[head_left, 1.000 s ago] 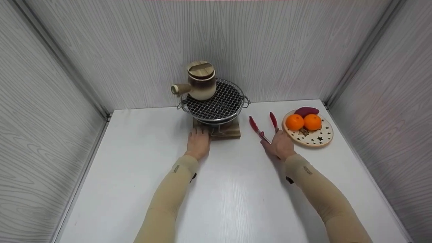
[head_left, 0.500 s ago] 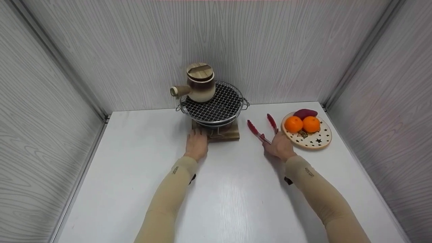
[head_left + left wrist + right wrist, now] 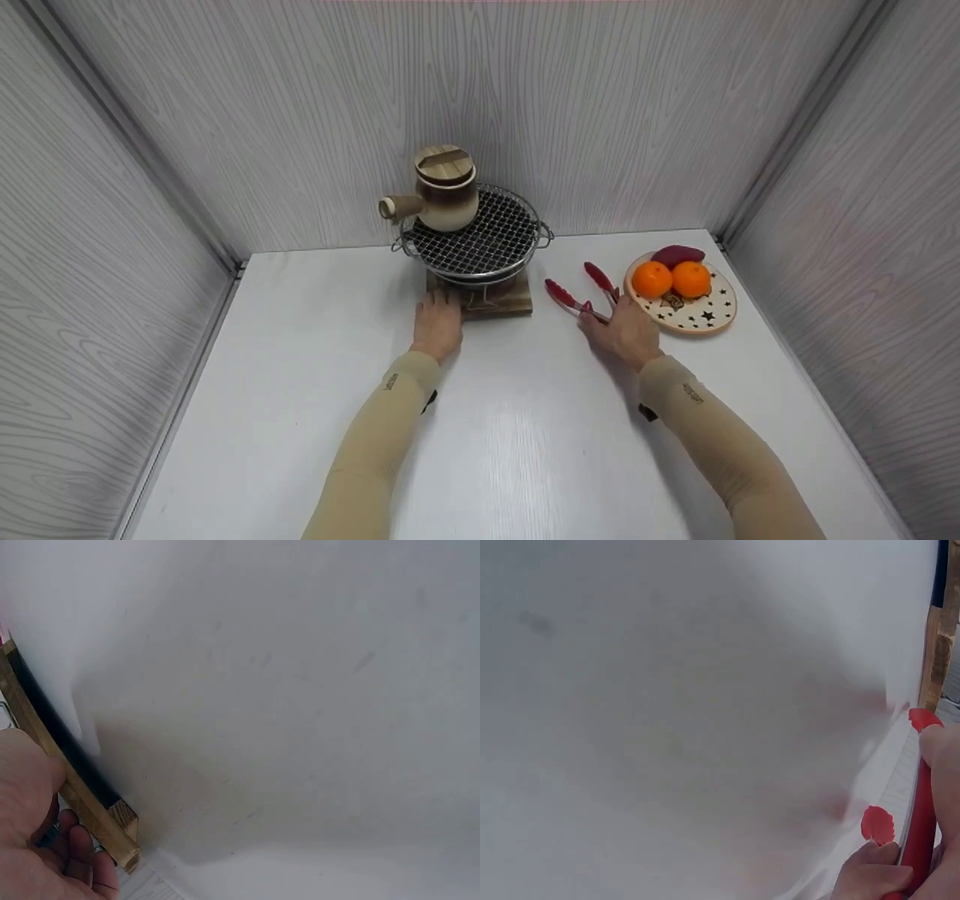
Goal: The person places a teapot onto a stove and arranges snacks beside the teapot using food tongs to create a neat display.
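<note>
While the left grip (image 3: 438, 322) pinches the board (image 3: 510, 303), the right grip (image 3: 628, 332) curls round spread tongs (image 3: 561, 292), probably light, springy, best held mid-handle.

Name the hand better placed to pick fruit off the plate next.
Right hand, probably: it holds the tongs close beside the plate, while the left hand grips the base, farther away.
</note>
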Demonstrator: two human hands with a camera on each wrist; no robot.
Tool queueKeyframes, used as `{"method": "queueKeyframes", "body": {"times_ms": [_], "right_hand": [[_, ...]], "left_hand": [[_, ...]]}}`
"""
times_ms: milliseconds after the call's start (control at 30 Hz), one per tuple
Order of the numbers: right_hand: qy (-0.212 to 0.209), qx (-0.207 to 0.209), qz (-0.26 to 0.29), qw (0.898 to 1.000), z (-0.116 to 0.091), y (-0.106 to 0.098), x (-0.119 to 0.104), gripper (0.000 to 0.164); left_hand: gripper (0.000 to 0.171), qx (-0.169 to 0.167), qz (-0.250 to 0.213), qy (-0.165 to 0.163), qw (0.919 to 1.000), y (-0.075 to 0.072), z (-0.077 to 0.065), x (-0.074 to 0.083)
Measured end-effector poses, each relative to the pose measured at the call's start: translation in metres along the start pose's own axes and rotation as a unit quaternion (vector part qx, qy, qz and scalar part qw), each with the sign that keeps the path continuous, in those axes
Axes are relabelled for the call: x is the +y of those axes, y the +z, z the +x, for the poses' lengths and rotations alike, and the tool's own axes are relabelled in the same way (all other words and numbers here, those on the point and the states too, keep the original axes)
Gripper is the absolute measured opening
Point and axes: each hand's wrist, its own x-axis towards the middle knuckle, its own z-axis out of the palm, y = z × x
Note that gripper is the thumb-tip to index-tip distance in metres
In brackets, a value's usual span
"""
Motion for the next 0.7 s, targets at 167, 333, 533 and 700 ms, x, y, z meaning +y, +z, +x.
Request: {"method": "queueKeyframes", "body": {"times_ms": [167,333,533,700], "right_hand": [[-0.011,0.012,-0.004,1.000,-0.002,-0.004,0.004,0.103],[-0.020,0.023,-0.006,1.000,-0.005,-0.009,0.004,0.119],[-0.017,0.025,0.001,1.000,-0.012,-0.017,0.003,0.117],[-0.047,0.063,-0.012,0.997,-0.017,-0.025,0.005,0.102]], "left_hand": [[0.049,0.010,-0.006,0.002,0.9999,0.000,0.000,0.000],[0.053,0.004,-0.004,-0.001,1.0000,0.001,0.000,0.000],[0.055,-0.014,-0.006,-0.007,0.9999,0.001,0.000,0.001],[0.051,-0.003,0.005,-0.005,1.0000,0.001,0.001,0.001]]}}
